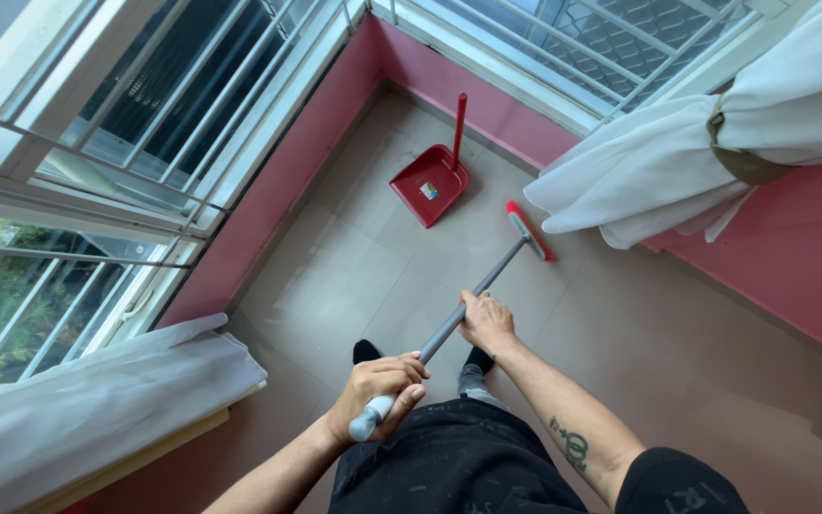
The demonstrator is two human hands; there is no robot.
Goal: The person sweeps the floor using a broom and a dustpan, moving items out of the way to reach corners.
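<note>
**Both hands on the broom, dustpan waiting in the corner**

A small rectangular label (428, 190), pale with touches of colour, sat on the inside of the red dustpan (427, 181), near the middle of its tray; its print was too small to make out. The dustpan lay flat on the tiled floor (354, 257) close to the corner where the two pink walls met, its red upright handle (458, 128) tilting up toward the far wall.

The broom's red head (529, 230) rested on the floor just to the right of the dustpan, near it but apart. Its grey shaft (468, 305) ran back diagonally toward the person. The right hand (486, 322) was closed around the middle of the shaft, and the left hand (378, 385) was wrapped around the pale grip at the near end (fingers fully curled, thumb side up). A tattoo showed on the right forearm.

Dark socked feet and dark trousers showed below the hands. A bunched white curtain (677, 162), tied with an olive band (739, 152), hung out from the right wall above the floor beside the broom head. Another white curtain (97, 400) lay gathered at lower left. Barred windows (126, 124) with white frames lined the left and far sides.
</note>
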